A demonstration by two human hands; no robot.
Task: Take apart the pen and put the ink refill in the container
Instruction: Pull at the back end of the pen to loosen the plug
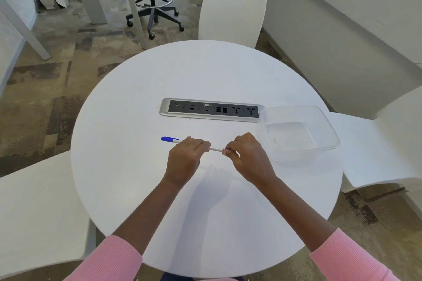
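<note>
We count one round white table in the middle of the frame. On it we see one pen with a blue cap, one clear plastic container at the right, and one socket panel set into the top. Two hands meet at the pen: one left hand and one right hand. Around the table we count three white chairs. In the upper left stand two black office chairs.

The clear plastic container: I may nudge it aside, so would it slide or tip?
The clear plastic container looks thin-walled and empty, so probably light. Its wide, low shape suggests sliding rather than tipping on the smooth white table.
</note>
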